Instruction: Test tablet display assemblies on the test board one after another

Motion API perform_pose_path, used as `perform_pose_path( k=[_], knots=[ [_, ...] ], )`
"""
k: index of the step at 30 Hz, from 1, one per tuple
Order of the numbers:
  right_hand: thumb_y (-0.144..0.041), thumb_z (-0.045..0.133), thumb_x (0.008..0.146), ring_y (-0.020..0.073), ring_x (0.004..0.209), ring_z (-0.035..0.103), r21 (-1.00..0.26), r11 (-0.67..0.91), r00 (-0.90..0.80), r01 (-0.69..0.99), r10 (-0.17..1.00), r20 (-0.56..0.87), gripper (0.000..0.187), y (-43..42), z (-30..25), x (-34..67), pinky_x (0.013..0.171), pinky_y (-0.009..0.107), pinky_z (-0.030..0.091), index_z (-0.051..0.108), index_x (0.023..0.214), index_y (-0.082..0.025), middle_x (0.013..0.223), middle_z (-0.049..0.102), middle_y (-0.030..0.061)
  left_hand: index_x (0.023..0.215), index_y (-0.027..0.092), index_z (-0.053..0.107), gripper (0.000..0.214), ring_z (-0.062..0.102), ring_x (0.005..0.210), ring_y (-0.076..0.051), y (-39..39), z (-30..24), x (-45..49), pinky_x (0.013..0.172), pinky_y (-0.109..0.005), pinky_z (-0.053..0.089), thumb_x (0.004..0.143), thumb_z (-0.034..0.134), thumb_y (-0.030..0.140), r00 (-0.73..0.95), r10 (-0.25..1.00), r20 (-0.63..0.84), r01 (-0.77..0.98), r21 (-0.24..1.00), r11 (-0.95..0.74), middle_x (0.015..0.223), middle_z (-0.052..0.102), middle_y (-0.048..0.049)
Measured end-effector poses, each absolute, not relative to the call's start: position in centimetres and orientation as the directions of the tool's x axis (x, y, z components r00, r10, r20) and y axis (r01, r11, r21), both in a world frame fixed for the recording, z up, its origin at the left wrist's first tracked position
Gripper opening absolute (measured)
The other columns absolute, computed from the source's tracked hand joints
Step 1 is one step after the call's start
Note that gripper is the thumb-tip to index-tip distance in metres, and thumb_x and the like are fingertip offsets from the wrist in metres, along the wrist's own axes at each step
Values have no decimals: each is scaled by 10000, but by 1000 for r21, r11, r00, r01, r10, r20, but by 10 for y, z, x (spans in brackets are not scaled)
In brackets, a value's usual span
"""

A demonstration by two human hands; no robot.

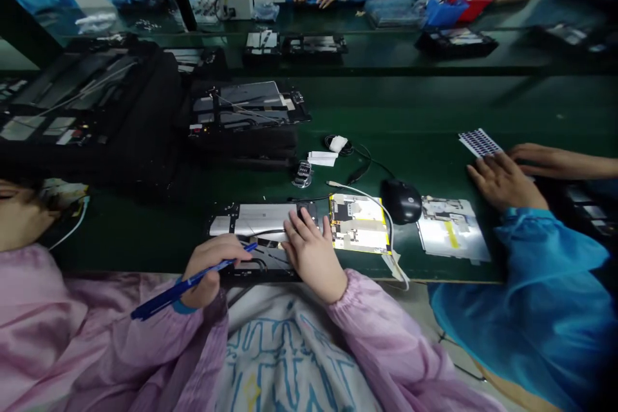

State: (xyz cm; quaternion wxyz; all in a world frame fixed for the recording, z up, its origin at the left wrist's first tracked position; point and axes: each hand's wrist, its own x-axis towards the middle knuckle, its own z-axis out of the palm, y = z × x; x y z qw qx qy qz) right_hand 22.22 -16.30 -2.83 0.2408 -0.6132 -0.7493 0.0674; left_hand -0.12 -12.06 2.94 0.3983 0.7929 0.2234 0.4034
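My left hand (208,269) is closed around a long blue pen-like tool (167,296). Its narrow tip points right, over the near-left part of an opened tablet (258,219). This tablet lies at the table's front edge, with silver battery panels, black tape and cables exposed. My right hand (313,251) lies palm down on the tablet's right side, fingers spread, covering part of it. Just right of that hand is a bright panel (362,225) with yellow edges and a circuit board. A white cable (389,212) runs over its right side.
Stacked opened tablets (248,109) and a larger black stack (87,103) stand at left. A black mouse (402,201), a silver panel (454,228) and a sticker sheet (479,141) lie right. Neighbours' hands (506,183) work at both sides; other people sit across the bench.
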Motion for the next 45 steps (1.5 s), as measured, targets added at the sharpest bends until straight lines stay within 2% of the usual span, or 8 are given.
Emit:
perform_pose_path(
  k=[4, 7, 12, 19, 29, 34, 40, 45],
  knots=[
    [-346, 410, 956, 288, 1360, 364, -558, 375, -159, 741, 904, 396, 451, -168, -10, 225, 1116, 570, 246, 452, 1344, -119, 1364, 518, 156, 917, 131, 651, 262, 546, 613, -98, -127, 36, 43, 589, -204, 445, 941, 444, 289, 578, 778, 249, 91, 927, -364, 706, 590, -43],
    [-343, 407, 958, 254, 1217, 471, -583, 529, -225, 617, 828, 513, 272, -171, 3, 234, 1082, 510, 322, 585, 1075, -173, 1136, 612, 113, 875, 127, 578, 157, 538, 583, -85, -126, 33, 56, 542, -180, 435, 897, 507, 265, 594, 802, 55, 96, 986, -138, 696, 577, -26],
    [-269, 325, 981, 198, 923, 552, -675, 462, -54, 576, 845, 532, 276, -135, 3, 266, 834, 380, 470, 548, 838, -194, 905, 614, 83, 807, 148, 506, 104, 528, 590, -91, -121, 30, 53, 549, -183, 433, 878, 517, 224, 525, 811, 258, -186, 965, -187, 662, 540, -14],
    [-277, 400, 957, 286, 1335, 403, -466, 335, -168, 819, 917, 363, 225, -58, -31, 292, 1078, 529, 291, 580, 868, -175, 1431, 474, 100, 731, 137, 533, 60, 558, 604, -111, -126, 10, 74, 557, -203, 427, 770, 552, 178, 645, 754, -122, 349, 925, -149, 695, 596, -39],
    [-315, 403, 954, 241, 1175, 533, -671, 376, -72, 639, 898, 435, 274, -46, -38, 303, 1038, 473, 347, 548, 757, -192, 1231, 619, 88, 713, 138, 551, 45, 536, 604, -90, -123, 0, 86, 576, -190, 394, 747, 541, 165, 703, 690, -171, 446, 862, -241, 691, 607, -18],
    [-343, 480, 938, 217, 1045, 578, -721, 418, -58, 553, 882, 467, 234, -80, -21, 303, 932, 396, 454, 602, 836, -171, 1087, 618, 125, 718, 135, 539, 55, 551, 608, -89, -123, -1, 82, 562, -184, 414, 754, 566, 167, 713, 688, -137, 338, 926, -167, 700, 606, -24],
    [-297, 534, 929, 162, 796, 631, -805, 399, -262, 439, 914, 309, 171, -145, -13, 286, 723, 306, 506, 655, 905, -178, 836, 669, 62, 766, 146, 458, 186, 526, 523, -55, -123, -1, 74, 472, -155, 420, 861, 563, 268, 551, 834, 26, -81, 997, 22, 720, 582, -21],
    [-287, 549, 922, 158, 781, 633, -818, 397, -263, 417, 914, 310, 167, -160, -12, 277, 709, 294, 504, 681, 920, -185, 834, 686, 61, 771, 152, 441, 261, 496, 474, -48, -122, -2, 73, 411, -143, 393, 856, 604, 338, 520, 854, -22, -132, 986, 105, 694, 585, -11]
  ],
)
